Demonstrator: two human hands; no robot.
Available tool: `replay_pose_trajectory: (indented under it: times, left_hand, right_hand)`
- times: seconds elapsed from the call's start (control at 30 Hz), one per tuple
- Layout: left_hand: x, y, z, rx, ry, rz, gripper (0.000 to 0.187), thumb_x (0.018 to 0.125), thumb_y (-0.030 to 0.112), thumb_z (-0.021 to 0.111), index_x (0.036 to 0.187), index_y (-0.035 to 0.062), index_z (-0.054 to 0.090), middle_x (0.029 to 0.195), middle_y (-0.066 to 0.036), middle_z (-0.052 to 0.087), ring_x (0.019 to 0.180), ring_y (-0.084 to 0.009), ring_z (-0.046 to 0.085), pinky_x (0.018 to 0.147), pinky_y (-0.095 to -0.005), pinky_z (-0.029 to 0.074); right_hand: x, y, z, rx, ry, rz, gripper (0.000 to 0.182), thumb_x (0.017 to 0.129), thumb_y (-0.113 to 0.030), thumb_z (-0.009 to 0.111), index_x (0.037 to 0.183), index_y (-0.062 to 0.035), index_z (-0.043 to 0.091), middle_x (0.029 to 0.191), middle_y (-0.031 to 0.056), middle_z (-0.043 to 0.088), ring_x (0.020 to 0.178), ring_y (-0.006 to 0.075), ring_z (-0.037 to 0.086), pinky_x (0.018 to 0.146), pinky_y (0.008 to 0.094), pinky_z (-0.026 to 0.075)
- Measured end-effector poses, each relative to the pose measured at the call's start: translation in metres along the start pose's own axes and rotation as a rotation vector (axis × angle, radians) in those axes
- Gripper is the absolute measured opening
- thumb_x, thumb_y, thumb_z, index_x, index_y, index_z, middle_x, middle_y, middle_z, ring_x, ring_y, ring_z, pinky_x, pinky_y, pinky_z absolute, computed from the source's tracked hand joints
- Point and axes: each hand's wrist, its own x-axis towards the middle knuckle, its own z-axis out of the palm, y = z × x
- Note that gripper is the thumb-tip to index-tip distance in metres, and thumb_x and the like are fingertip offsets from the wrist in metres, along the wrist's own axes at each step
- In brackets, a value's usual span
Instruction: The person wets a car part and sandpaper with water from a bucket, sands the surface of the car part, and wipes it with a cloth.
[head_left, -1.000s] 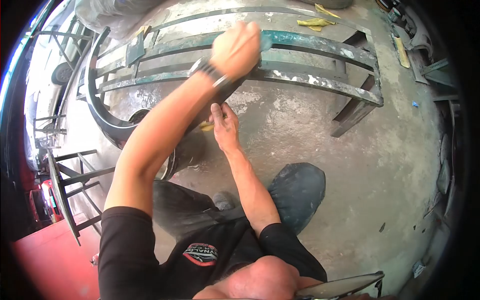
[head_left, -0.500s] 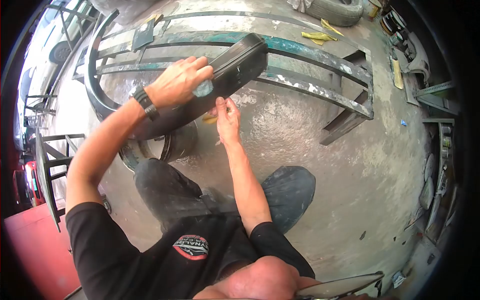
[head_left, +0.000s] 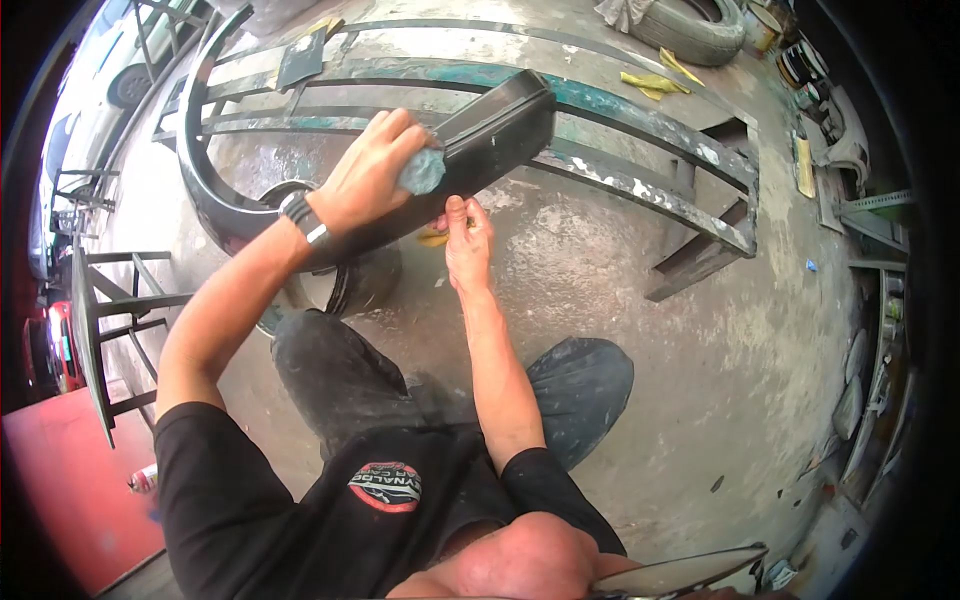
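A black curved car trim piece point(head_left: 505, 125), hooked at its left end, lies tilted across a metal stand in front of me. My left hand point(head_left: 365, 178), wearing a wristwatch, is closed around a crumpled blue-grey cloth point(head_left: 423, 172) and presses it against the trim's upper face. Below the trim's lower edge, my right hand point(head_left: 470, 245) has its thumb up and fingers curled, gripping that edge. Some of its fingertips are hidden behind the thumb and the trim.
The long metal stand point(head_left: 650, 185), flecked with paint, runs behind the trim. A round container point(head_left: 365, 280) sits beneath it. Yellow cloths point(head_left: 650, 85) and a tyre point(head_left: 690, 30) lie beyond. At left are a metal frame point(head_left: 125, 305) and a red panel point(head_left: 80, 480); shelving point(head_left: 880, 330) lines the right.
The whole view has shifted slightly. My left hand has turned a little, and more of the cloth shows. My right hand keeps its place at the trim's lower edge.
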Motion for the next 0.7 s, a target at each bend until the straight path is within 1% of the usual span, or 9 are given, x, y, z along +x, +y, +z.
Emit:
replay_pose_trajectory:
  times: [0.17,0.27,0.33,0.37,0.47,0.5,0.6,0.63,0.7]
  left_hand:
    - [0.01,-0.004,0.022,0.071,0.017,0.067,0.052,0.062,-0.003,0.078,0.111,0.0024,0.061,0.101,-0.016,0.057,0.095,-0.0382,0.058,0.084,-0.0461,0.049]
    - [0.045,0.012,0.039,0.155,0.039,-0.011,0.051,0.06,-0.002,0.078,0.107,0.0023,0.058,0.102,-0.017,0.057,0.097,-0.0381,0.059,0.085,-0.045,0.052]
    - [0.057,0.019,0.052,0.17,0.133,-0.057,0.05,0.059,-0.002,0.078,0.105,0.0026,0.057,0.103,-0.017,0.058,0.098,-0.0383,0.06,0.087,-0.045,0.052]
    - [0.052,0.017,0.049,0.17,0.096,-0.074,0.05,0.061,-0.001,0.077,0.107,0.0028,0.058,0.103,-0.016,0.058,0.099,-0.0378,0.06,0.088,-0.045,0.052]
    - [0.014,0.0,0.023,0.158,-0.049,-0.08,0.049,0.063,-0.001,0.077,0.109,0.0031,0.059,0.103,-0.016,0.059,0.099,-0.0375,0.061,0.088,-0.0455,0.053]
    - [0.004,-0.004,0.013,0.186,-0.029,-0.051,0.033,0.068,0.0,0.072,0.098,0.0046,0.06,0.1,-0.012,0.061,0.095,-0.0338,0.063,0.081,-0.045,0.054]
    - [-0.006,-0.016,-0.028,0.405,-0.177,-0.09,0.025,0.073,-0.001,0.068,0.096,0.0047,0.061,0.101,-0.012,0.062,0.097,-0.0326,0.063,0.083,-0.0456,0.055]
    - [-0.018,-0.028,-0.037,0.467,-0.199,-0.116,0.026,0.074,-0.002,0.067,0.098,0.0047,0.06,0.104,-0.013,0.062,0.1,-0.0332,0.062,0.085,-0.0452,0.054]
    - [-0.053,-0.035,-0.065,0.37,-0.082,-0.162,0.038,0.069,-0.004,0.072,0.105,0.0035,0.059,0.105,-0.015,0.059,0.1,-0.0376,0.061,0.084,-0.046,0.053]
  right_hand:
    - [0.0,-0.002,0.001,0.059,-0.006,0.013,0.043,0.104,-0.042,0.066,0.085,-0.0041,0.059,0.071,0.0019,0.06,0.07,0.0111,0.06,0.07,0.0283,0.048]
    - [0.0,0.003,0.0,0.069,-0.021,0.019,0.044,0.102,-0.045,0.068,0.088,-0.0051,0.06,0.074,0.0018,0.059,0.071,0.0128,0.061,0.071,0.0283,0.047]
    - [-0.001,0.005,0.0,0.069,-0.029,0.031,0.045,0.101,-0.048,0.069,0.089,-0.0057,0.06,0.075,0.0017,0.059,0.073,0.0137,0.061,0.072,0.0286,0.047]
    - [-0.001,0.004,0.0,0.073,-0.024,0.043,0.045,0.1,-0.048,0.07,0.088,-0.0058,0.06,0.075,0.0017,0.059,0.073,0.0137,0.06,0.072,0.0287,0.047]
    - [0.002,0.006,-0.004,0.055,-0.014,0.046,0.043,0.101,-0.045,0.07,0.088,-0.0064,0.059,0.076,0.0014,0.058,0.073,0.0138,0.059,0.073,0.0299,0.049]
    - [0.003,0.008,-0.004,0.045,-0.018,0.045,0.041,0.101,-0.044,0.07,0.087,-0.0066,0.059,0.076,0.0013,0.058,0.073,0.0138,0.059,0.073,0.0304,0.049]
    - [0.004,0.013,-0.003,0.107,-0.019,0.011,0.042,0.103,-0.043,0.067,0.085,-0.0055,0.059,0.073,0.0005,0.06,0.071,0.0103,0.057,0.072,0.028,0.049]
    - [0.003,0.009,-0.002,0.108,-0.022,0.009,0.041,0.104,-0.042,0.066,0.086,-0.0062,0.059,0.074,0.0002,0.058,0.071,0.0106,0.056,0.072,0.0284,0.05]
    - [0.002,0.005,-0.003,0.122,-0.045,0.015,0.036,0.104,-0.039,0.066,0.089,-0.0074,0.059,0.074,0.0002,0.056,0.072,0.0131,0.058,0.075,0.032,0.053]
